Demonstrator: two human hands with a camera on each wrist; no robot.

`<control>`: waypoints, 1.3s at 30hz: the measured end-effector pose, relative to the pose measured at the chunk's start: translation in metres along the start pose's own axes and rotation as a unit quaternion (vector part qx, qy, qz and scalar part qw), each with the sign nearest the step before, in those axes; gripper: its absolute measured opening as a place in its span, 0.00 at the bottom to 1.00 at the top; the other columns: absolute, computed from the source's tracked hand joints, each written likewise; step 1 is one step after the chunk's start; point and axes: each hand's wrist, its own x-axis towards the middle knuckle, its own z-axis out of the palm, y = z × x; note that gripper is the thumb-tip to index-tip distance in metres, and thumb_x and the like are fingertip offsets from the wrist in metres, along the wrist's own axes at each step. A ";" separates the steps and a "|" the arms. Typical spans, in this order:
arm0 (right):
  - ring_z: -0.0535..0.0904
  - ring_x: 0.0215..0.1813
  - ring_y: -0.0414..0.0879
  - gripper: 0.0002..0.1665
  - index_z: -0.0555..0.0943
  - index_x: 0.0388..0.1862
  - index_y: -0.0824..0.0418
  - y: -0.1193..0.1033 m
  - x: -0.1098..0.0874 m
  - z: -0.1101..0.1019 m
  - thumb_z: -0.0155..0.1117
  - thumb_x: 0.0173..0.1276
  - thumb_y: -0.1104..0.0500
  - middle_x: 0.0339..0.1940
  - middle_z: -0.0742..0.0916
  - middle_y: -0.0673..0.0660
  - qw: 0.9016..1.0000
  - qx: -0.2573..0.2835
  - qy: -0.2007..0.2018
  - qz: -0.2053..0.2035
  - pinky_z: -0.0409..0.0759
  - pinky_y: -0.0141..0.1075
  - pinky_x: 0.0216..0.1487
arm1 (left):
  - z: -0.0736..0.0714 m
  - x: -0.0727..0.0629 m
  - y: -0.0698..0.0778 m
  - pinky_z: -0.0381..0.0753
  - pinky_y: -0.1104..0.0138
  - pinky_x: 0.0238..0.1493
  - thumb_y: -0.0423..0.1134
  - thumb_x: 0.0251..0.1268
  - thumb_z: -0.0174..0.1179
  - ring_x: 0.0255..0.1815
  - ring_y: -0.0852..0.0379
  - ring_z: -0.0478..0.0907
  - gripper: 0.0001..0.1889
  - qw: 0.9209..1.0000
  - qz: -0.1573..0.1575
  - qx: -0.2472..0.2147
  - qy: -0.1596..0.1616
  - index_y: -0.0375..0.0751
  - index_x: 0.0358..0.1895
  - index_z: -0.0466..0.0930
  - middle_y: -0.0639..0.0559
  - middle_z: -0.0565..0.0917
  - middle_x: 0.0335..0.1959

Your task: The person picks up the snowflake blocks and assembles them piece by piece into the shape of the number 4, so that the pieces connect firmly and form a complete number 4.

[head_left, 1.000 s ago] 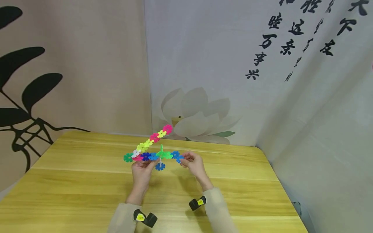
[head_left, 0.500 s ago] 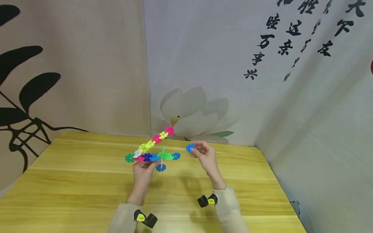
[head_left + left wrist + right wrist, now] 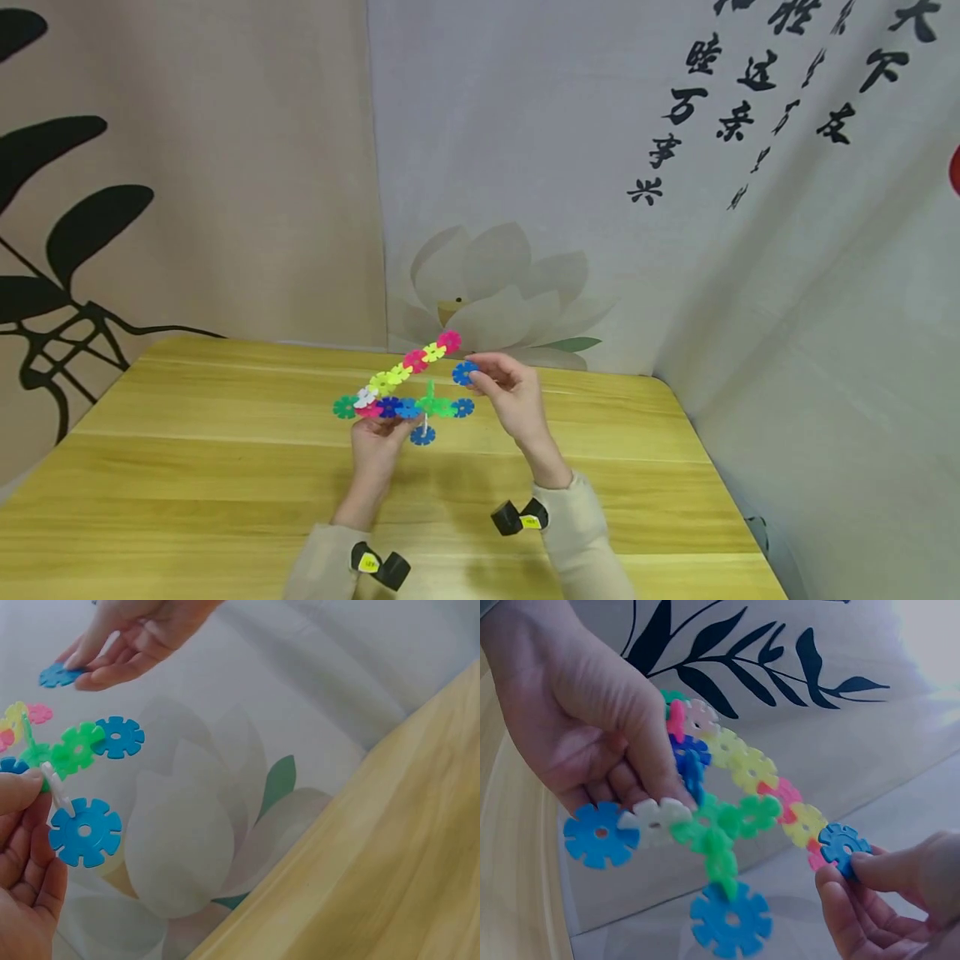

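Note:
A model of interlocking plastic snowflake discs (image 3: 389,407) is held above the table by my left hand (image 3: 372,450), thumb and fingers pinching the blue part of its row. A slanted arm of yellow and pink discs (image 3: 400,372) rises from its left end. Green discs (image 3: 712,821) form the crossing, with blue discs on the outer ends. My right hand (image 3: 516,402) pinches a separate blue snowflake disc (image 3: 462,373) by its edge. In the left wrist view this blue disc (image 3: 58,675) is apart from the model, above the green upright piece (image 3: 28,729).
The wooden table (image 3: 225,475) lies beneath both hands. Behind it hangs a pale curtain (image 3: 510,150) printed with a lotus and dark writing. A black wrist camera (image 3: 390,570) sits on the left sleeve, another camera (image 3: 507,518) on the right.
My right hand took the blue disc off the row's right end, up and rightward, then came back left above that end. My left hand and the model shifted slightly right.

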 end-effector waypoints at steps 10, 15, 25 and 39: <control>0.80 0.31 0.64 0.07 0.78 0.39 0.78 -0.033 0.000 0.019 0.59 0.61 0.77 0.29 0.82 0.69 0.997 -0.069 -0.011 -0.017 0.84 0.36 0.33 | 0.001 -0.003 0.003 0.81 0.75 0.30 0.17 0.44 0.65 0.23 0.66 0.79 0.07 1.000 0.009 -0.011 -0.011 0.19 0.24 0.74 0.60 0.82 0.18; 0.80 0.30 0.60 0.07 0.80 0.38 0.74 -0.013 0.001 0.021 0.61 0.59 0.76 0.30 0.84 0.67 0.993 -0.101 -0.005 -0.054 0.83 0.36 0.32 | 0.002 -0.003 0.001 0.81 0.74 0.31 0.17 0.45 0.64 0.25 0.65 0.80 0.08 0.999 0.026 -0.018 -0.025 0.16 0.28 0.75 0.57 0.84 0.21; 0.80 0.32 0.48 0.07 0.84 0.36 0.66 0.003 0.003 0.020 0.62 0.61 0.72 0.33 0.84 0.58 0.981 -0.141 -0.013 -0.132 0.82 0.32 0.32 | 0.004 -0.003 0.001 0.80 0.76 0.32 0.15 0.44 0.63 0.24 0.67 0.79 0.05 0.999 0.030 -0.019 -0.024 0.15 0.25 0.75 0.63 0.82 0.18; 0.81 0.27 0.52 0.10 0.82 0.35 0.72 0.000 -0.004 0.022 0.62 0.55 0.80 0.33 0.86 0.64 0.972 -0.143 -0.054 -0.180 0.83 0.35 0.27 | 0.005 -0.020 -0.004 0.77 0.78 0.23 0.16 0.46 0.63 0.18 0.68 0.76 0.09 0.999 0.047 0.006 -0.005 0.17 0.18 0.71 0.64 0.79 0.14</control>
